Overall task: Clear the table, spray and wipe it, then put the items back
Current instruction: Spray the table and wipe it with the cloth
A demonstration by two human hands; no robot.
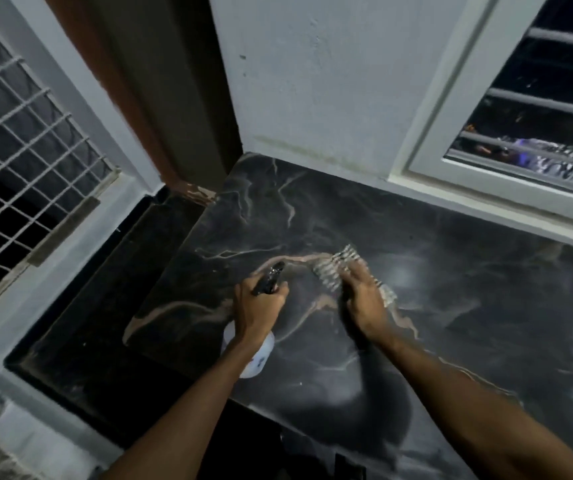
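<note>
A dark marble table (468, 306) with pale veins fills the middle of the view. My left hand (257, 310) grips the black trigger head of a spray bottle (259, 355); its white body shows below my wrist, over the table's left edge. My right hand (361, 299) presses a striped grey-and-white cloth (330, 271) flat on the tabletop near the centre. The cloth is blurred and partly hidden under my fingers. A bright light reflection sits just right of the cloth.
A white wall (312, 81) backs the table. A barred window (537, 109) is at the upper right, a gridded window (18, 150) at the left. A lower dark ledge (88, 323) lies left of the table.
</note>
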